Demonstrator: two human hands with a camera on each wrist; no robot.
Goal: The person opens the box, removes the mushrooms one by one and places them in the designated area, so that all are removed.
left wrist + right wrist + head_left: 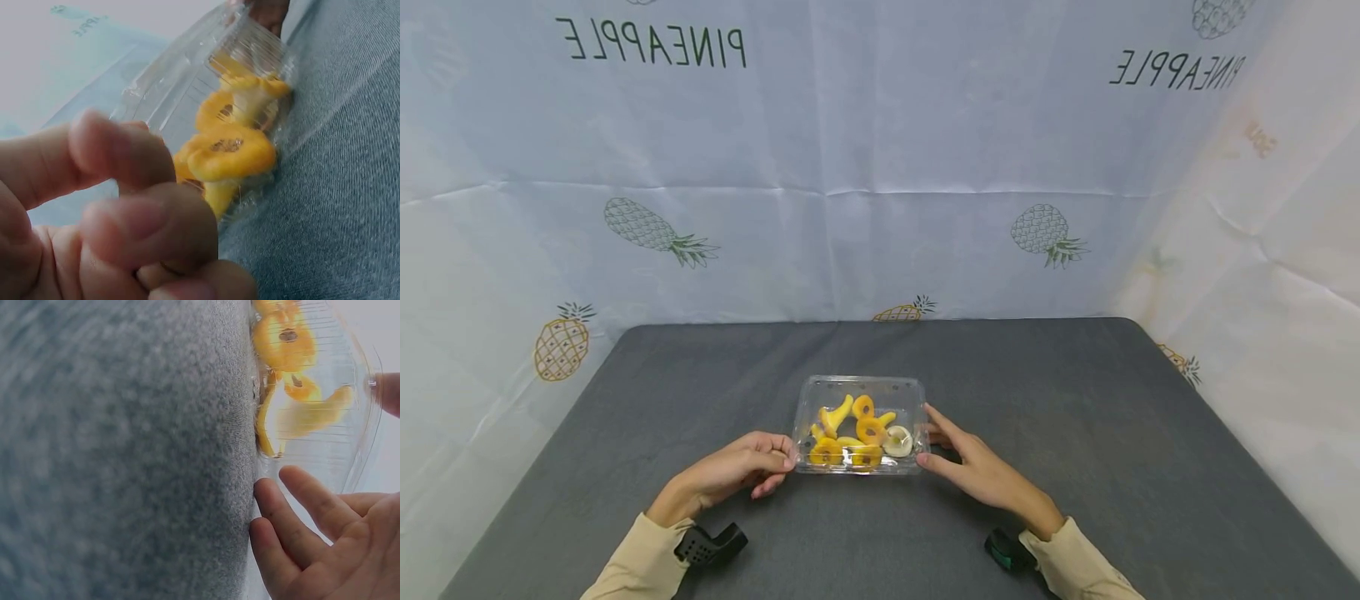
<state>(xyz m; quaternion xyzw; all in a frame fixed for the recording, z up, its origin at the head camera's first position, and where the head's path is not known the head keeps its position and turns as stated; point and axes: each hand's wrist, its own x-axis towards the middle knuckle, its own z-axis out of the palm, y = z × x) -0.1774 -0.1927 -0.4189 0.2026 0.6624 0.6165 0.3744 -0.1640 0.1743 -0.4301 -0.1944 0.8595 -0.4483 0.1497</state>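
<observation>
Resting on the dark grey cloth [850, 533] near mid-table: one clear plastic container [865, 382], long side toward the wearer. Through its wall I see several yellow chanterelle-like mushrooms [871, 431] loosely heaped, plus a whitish piece [898, 442] near the right end. Left hand [733, 471]: I read thumb and forefinger clamped on the container's near left corner, other fingers curled. Right hand [973, 468]: I note fingers nearly straight and apart, thumb at the near right corner, fingertips along the right side; I cannot tell whether every tip makes contact. Both sleeves [640, 562] are beige; a black wrist mount [711, 546] sits at the left cuff. Behind, I have a pale pineapple-print curtain [865, 133].
</observation>
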